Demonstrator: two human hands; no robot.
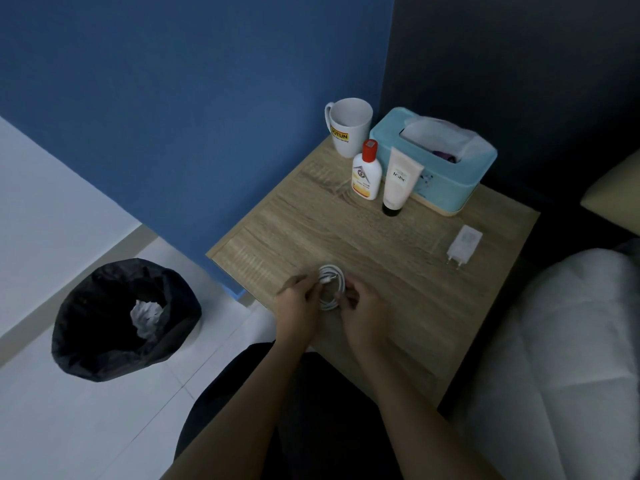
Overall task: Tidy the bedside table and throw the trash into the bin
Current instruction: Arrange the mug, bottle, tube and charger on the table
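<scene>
A coiled white cable (329, 287) sits between both my hands above the near part of the wooden bedside table (381, 258). My left hand (298, 306) grips the coil's left side and my right hand (362, 311) grips its right side. A white charger plug (464, 244) lies flat near the table's right edge. Left of the table on the floor stands the bin (124, 320), lined with a black bag and holding crumpled white paper (147, 317).
At the table's back stand a white mug (348, 128), a white bottle with a red cap (367, 171), a white tube with a black cap (398, 181) and a light blue tissue box (440, 161). A bed with white bedding (561, 358) borders the right side.
</scene>
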